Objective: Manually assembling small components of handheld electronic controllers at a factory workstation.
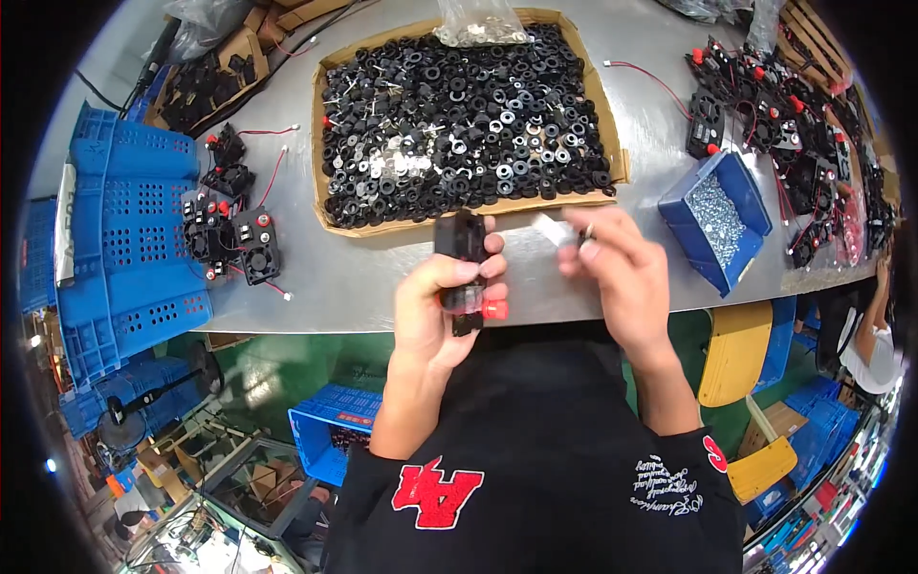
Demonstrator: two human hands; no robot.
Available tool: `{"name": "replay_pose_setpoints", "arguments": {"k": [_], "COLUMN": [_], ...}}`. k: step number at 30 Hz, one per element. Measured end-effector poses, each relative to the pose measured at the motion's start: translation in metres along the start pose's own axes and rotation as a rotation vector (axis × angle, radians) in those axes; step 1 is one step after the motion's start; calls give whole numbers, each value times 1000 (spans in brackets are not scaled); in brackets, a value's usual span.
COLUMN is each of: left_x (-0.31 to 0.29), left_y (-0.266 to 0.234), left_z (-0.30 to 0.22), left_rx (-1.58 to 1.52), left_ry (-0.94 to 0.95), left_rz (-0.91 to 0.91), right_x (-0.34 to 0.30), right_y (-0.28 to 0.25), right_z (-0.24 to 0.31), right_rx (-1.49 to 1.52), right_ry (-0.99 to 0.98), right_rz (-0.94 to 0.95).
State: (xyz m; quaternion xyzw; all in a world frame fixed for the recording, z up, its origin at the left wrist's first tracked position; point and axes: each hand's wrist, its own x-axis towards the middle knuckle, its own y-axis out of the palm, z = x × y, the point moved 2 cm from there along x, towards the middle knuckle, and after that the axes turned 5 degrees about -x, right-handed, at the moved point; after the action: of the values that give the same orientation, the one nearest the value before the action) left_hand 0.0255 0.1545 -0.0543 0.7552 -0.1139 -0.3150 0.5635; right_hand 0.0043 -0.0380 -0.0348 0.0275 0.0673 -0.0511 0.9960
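My left hand (432, 306) is wrapped round a black plastic housing (461, 239) with a red knob (495, 309) at its lower right. The housing is held upright over the near edge of the metal table. To its right, my right hand (620, 273) is raised with fingers and thumb pinched together. A small white piece (552, 230) sticks out at its fingertips, blurred by motion. Something dark and small also shows between those fingers; its kind is unclear. Beyond both hands lies a shallow cardboard tray (382, 228) full of black rings, metal nuts and small bolt-like parts.
A blue bin (685, 225) of small silvery hardware stands on the right. Black fan assemblies with red knobs and wires (253, 251) lie on the left, and more (708, 120) are heaped at the right. A clear bag (478, 29) rests on the tray's far edge. Blue crates (143, 249) stand at left.
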Motion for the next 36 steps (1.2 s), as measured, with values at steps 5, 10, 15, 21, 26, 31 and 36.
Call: {"name": "replay_pose_setpoints", "arguments": {"k": [5, 10, 15, 21, 26, 31, 36], "left_x": [2, 2, -3, -6, -3, -1, 1], "left_y": [-1, -1, 1, -4, 0, 14, 16], "left_z": [3, 15, 19, 14, 13, 23, 20], "left_rx": [36, 119, 241, 200, 290, 416, 353], "left_ry": [73, 133, 134, 110, 172, 185, 132], "left_rz": [18, -12, -78, 19, 28, 82, 92], "right_x": [-31, -21, -13, -12, -17, -15, -23], "right_y": [21, 27, 25, 20, 19, 18, 19], "right_z": [-2, 6, 7, 17, 10, -16, -22], "right_rx": [-104, -283, -529, -519, -336, -75, 0], "right_ry": [-1, -253, -487, -342, -182, -23, -51], "right_rz": [-21, 80, 186, 218, 173, 110, 179]}}
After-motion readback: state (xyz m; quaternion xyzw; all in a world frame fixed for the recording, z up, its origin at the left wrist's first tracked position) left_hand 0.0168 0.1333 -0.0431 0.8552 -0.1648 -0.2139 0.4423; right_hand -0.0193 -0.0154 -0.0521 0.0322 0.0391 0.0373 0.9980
